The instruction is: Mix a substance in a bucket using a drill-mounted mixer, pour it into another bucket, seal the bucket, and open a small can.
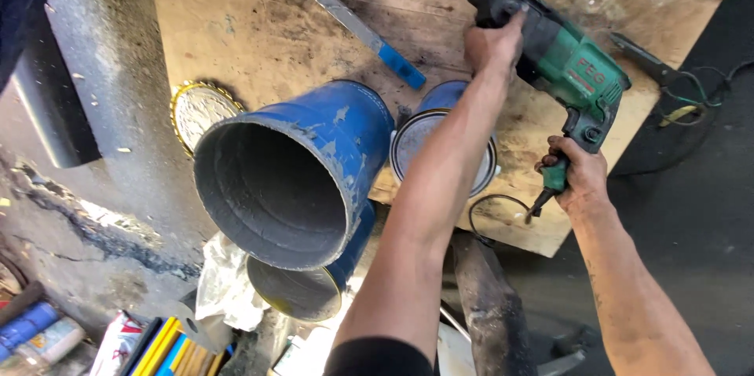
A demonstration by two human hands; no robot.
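— Two hands on one tool: the left hand [493, 44] is clenched over the black front body of the green power drill [569, 69], and the right hand [577, 174] grips its handle, fingers [550, 162] curled round by the trigger.

— Where does the drill sit from those fingers?

— It runs slantwise between the two grips, its black nose beyond the left fingers, pointing up toward the far edge of the wooden counter [259, 22]. The cord [495, 207] loops just below the right fingers.

— What lies near the left fingers?

— A flat metal blade with a blue handle [373, 36] lies on the counter to their left, apart from them. Under the left forearm stands a round tin with a grey lid [420, 140], partly hidden by the arm. Further left is a big blue pipe section [294, 172] on its side, its open mouth toward the camera, with a second blue can [314, 286] below it.

— And beyond the right fingers?

— Black pliers [644, 58] rest at the counter's right edge, past the drill's rear. A round gold-rimmed lid [200, 109] lies far off, left of the pipe.
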